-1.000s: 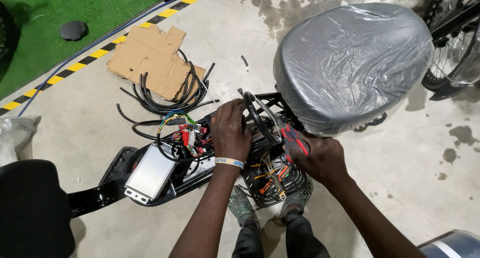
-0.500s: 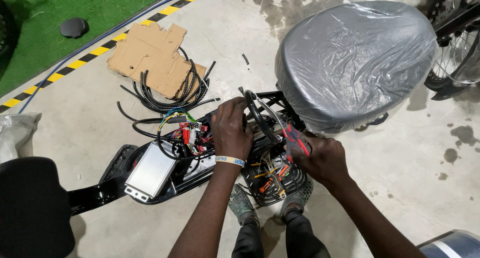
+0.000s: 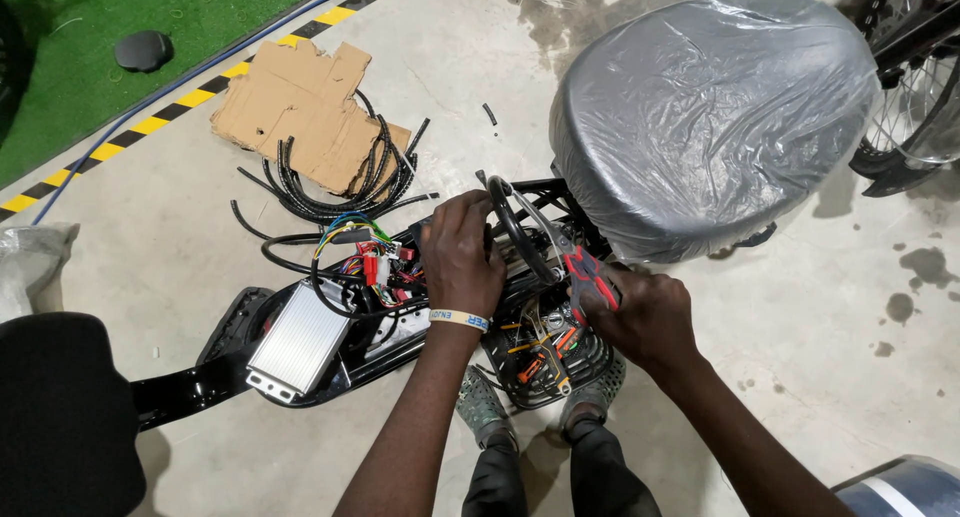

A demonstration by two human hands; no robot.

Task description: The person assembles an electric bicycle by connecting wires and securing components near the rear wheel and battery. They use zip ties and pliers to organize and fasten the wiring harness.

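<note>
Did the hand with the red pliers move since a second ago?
No, hardly at all. The right hand holding the red-handled pliers sits in the same spot below the plastic-wrapped seat as before.

We note flattened brown cardboard [image 3: 300, 112], a torn-open box sheet, on the concrete floor at upper left, just beside the yellow-and-black striped floor marking [image 3: 180, 112] that runs diagonally along the green mat's edge. A coil of black cables overlaps the cardboard's lower right corner. Clear plastic wrap [image 3: 710, 117] covers the grey seat at upper right. A crumpled clear plastic bag [image 3: 28, 267] sits at the left edge. We see no screens.
</note>
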